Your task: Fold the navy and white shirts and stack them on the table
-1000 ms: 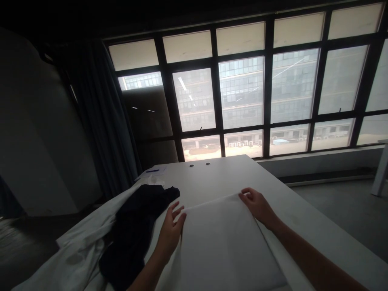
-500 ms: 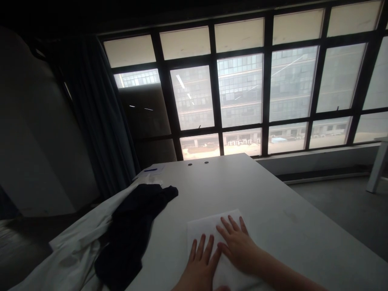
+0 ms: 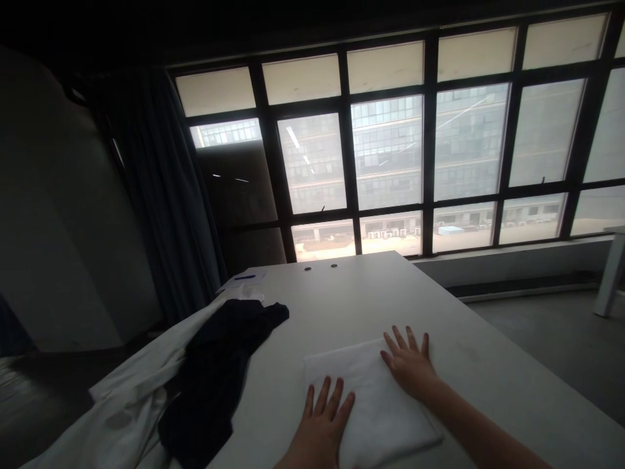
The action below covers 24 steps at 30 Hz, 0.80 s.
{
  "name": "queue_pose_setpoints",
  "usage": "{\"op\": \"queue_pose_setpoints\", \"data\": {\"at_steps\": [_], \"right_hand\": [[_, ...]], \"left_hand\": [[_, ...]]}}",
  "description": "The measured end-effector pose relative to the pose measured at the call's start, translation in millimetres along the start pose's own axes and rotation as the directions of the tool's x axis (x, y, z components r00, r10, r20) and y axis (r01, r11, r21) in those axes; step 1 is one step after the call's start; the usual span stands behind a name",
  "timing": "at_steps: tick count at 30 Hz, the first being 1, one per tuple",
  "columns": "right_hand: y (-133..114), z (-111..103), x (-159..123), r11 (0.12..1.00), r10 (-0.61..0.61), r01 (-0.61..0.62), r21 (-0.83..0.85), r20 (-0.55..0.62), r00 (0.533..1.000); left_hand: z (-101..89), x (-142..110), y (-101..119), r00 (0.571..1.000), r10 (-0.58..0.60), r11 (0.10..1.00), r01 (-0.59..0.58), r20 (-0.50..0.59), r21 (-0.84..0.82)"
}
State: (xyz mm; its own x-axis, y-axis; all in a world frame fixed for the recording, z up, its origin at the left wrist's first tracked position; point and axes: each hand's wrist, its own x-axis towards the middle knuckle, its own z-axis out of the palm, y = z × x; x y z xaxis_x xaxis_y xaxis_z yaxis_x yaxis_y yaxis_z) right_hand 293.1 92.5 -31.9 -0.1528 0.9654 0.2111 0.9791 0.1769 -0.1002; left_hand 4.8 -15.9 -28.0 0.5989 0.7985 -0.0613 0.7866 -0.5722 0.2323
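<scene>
A folded white cloth (image 3: 374, 397) lies flat on the white table (image 3: 351, 293) in front of me. My left hand (image 3: 322, 417) rests on the cloth's left part, fingers spread. On its right edge lies my right hand (image 3: 409, 365), also flat with the fingers apart. Neither hand grips anything. The cloth's near left part is hidden under my left hand and wrist.
To the left a dark garment (image 3: 215, 378) lies on a heap of white fabric (image 3: 127, 417) that hangs over the table edge. A blue pen (image 3: 245, 277) lies on paper at the far left corner. Windows (image 3: 388, 156) stand beyond the table.
My hands have let go of the cloth's far edge, and it has become a smaller folded piece. Both hands came down flat on it; the right has since slid to the right.
</scene>
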Motion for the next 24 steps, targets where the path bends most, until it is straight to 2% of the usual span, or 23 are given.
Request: {"op": "queue_pose_setpoints", "data": {"at_steps": [2, 4, 6, 8, 10, 12, 15, 19, 22, 24], "right_hand": [[-7, -6, -3, 0.999, 0.024, -0.029, -0.045, -0.107, 0.994], [-25, -7, -15, 0.999, -0.049, 0.047, -0.020, -0.160, 0.986], [-49, -1, -33, 0.980, -0.176, 0.187, 0.069, -0.139, 0.975], [-71, 8, -51, 0.932, -0.304, 0.313, 0.182, -0.077, 0.950], [-84, 16, -63, 0.887, -0.383, 0.372, 0.274, -0.014, 0.924], [-86, 17, -65, 0.869, -0.404, 0.375, 0.322, 0.026, 0.914], [-74, 13, -53, 0.889, -0.365, 0.332, 0.314, 0.048, 0.930], [-42, 15, -22, 0.940, -0.279, 0.258, 0.225, 0.069, 0.958], [-3, 24, 6, 0.980, -0.172, 0.159, 0.124, 0.102, 0.980], [34, 29, 23, 0.999, -0.035, 0.031, 0.038, 0.113, 0.993]], "left_hand": [[-6.8, 2, 4, 0.999, -0.006, 1.000, 0.005, -0.047, -0.026], [-8.4, 7, 6, 0.992, -0.033, 0.998, 0.027, -0.121, -0.048], [-4.7, 12, 6, 0.971, -0.091, 0.995, 0.081, -0.222, -0.056], [2.6, 16, 6, 0.930, -0.153, 0.988, 0.148, -0.334, -0.041], [11.0, 17, 3, 0.888, -0.185, 0.980, 0.198, -0.422, -0.014], [19.1, 15, 0, 0.863, -0.182, 0.977, 0.212, -0.471, 0.010], [28.8, 11, -7, 0.841, -0.145, 0.980, 0.193, -0.521, 0.040], [36.4, 9, -15, 0.808, -0.099, 0.982, 0.173, -0.580, 0.073], [38.7, 8, -20, 0.806, -0.075, 0.985, 0.152, -0.587, 0.083], [39.1, 8, -22, 0.813, -0.066, 0.987, 0.140, -0.579, 0.083]]}}
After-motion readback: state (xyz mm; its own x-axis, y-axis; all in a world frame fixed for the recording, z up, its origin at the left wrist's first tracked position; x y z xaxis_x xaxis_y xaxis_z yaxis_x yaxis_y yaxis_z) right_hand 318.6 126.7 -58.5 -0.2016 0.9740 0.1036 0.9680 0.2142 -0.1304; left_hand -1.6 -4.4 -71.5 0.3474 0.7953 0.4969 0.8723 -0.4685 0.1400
